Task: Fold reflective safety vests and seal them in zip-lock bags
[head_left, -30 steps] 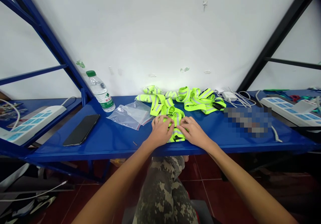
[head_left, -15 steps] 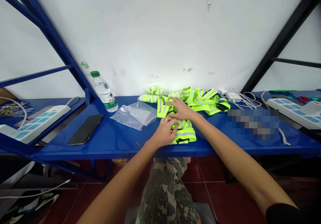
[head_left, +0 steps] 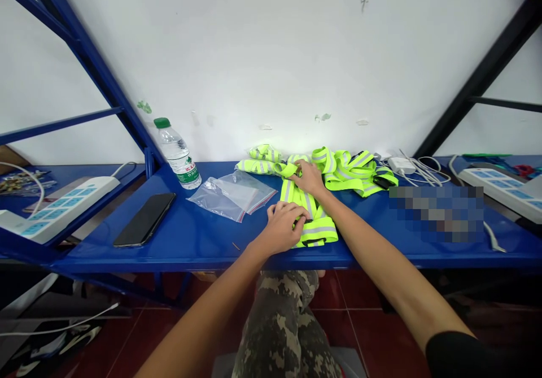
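Observation:
A fluorescent yellow reflective vest (head_left: 317, 232) with grey stripes lies stretched on the blue metal shelf (head_left: 178, 253). My left hand (head_left: 282, 226) grips its near part, fingers curled over a strap. My right hand (head_left: 309, 177) is at the far end, pinching the vest's upper strap, close to a tangled heap of similar vests (head_left: 349, 172). Two more folded yellow reflective pieces (head_left: 258, 166) lie to the left of my right hand. Part of the vest is hidden under both hands.
To the left stand a clear plastic bag (head_left: 231, 197), a water bottle (head_left: 178, 157) and a black phone (head_left: 144, 220). To the right lie a white charger (head_left: 400, 165) with cables and a pixelated patch (head_left: 436, 214). White power strips (head_left: 503, 191) sit on adjoining shelves.
My hands have moved apart from their position together on the vest. The vest now lies stretched out lengthwise, and my right hand has shifted to its far strap.

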The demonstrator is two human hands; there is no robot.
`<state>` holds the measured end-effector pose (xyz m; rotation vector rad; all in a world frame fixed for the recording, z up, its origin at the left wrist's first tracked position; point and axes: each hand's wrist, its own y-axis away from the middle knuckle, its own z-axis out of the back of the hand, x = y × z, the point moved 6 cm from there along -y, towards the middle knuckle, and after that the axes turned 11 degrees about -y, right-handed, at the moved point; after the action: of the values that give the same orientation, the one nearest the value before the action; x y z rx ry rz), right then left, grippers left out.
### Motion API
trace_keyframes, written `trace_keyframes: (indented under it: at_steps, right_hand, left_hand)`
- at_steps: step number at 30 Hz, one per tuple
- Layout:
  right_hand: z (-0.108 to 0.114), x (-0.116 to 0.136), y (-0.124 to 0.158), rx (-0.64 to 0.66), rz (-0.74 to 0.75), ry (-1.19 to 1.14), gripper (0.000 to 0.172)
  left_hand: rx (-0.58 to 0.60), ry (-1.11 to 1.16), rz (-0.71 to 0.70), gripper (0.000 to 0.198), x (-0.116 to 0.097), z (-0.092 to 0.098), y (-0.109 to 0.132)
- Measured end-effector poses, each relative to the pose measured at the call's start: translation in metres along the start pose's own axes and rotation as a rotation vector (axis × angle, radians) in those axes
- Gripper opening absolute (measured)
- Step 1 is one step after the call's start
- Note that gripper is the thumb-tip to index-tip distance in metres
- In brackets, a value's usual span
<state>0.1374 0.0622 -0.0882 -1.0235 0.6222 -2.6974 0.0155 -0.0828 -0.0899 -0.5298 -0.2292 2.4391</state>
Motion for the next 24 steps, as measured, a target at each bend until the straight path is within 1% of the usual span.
trace_keyframes:
  at_steps: [2,4,7,9,10,11,12,14,16,17,19,21,24]
  right_hand:
    - [0.007,0.006,0.003,-0.02,0.073,0.106,0.041]
    - [0.02,0.014,0.005,-0.029,0.117,0.125,0.04]
    - [0.055,0.025,0.016,-0.073,0.07,0.025,0.048]
    - [0.078,0.037,0.04,-0.085,0.046,-0.059,0.05]
    - [0.085,0.045,0.057,-0.055,0.053,-0.105,0.05]
    - [0.087,0.053,0.077,0.01,0.073,-0.142,0.051]
    - [0.086,0.062,0.099,0.086,0.113,-0.157,0.052]
    - [0.075,0.074,0.141,0.246,0.207,-0.107,0.06]
    - [0.059,0.074,0.172,0.369,0.243,-0.039,0.078]
    - [0.052,0.071,0.18,0.388,0.239,-0.009,0.085]
    - [0.043,0.062,0.185,0.38,0.227,0.037,0.089]
    - [0.041,0.057,0.183,0.343,0.24,0.065,0.086]
    - [0.042,0.057,0.179,0.308,0.279,0.098,0.079]
  left_hand:
    - [0.018,-0.034,0.037,0.024,0.002,-0.001,0.0]
    - [0.042,-0.044,0.047,0.025,0.003,-0.001,-0.001]
    - [0.06,-0.049,0.045,0.026,0.003,-0.001,-0.002]
    - [0.068,-0.052,0.041,0.027,0.003,-0.001,-0.003]
    - [0.066,-0.055,0.039,0.027,0.003,-0.001,-0.003]
    - [0.063,-0.059,0.037,0.026,0.003,-0.001,-0.003]
    - [0.066,-0.063,0.03,0.025,0.003,-0.002,-0.004]
    - [0.077,-0.067,0.029,0.023,0.004,-0.003,-0.005]
    - [0.073,-0.046,0.044,0.021,0.005,-0.004,-0.007]
    - [0.054,-0.027,0.051,0.019,0.005,-0.003,-0.008]
    - [-0.024,0.011,0.053,0.017,0.006,0.0,-0.009]
    - [-0.108,0.021,0.035,0.015,0.005,0.003,-0.008]
    - [-0.213,-0.001,0.005,0.015,0.002,0.01,-0.001]
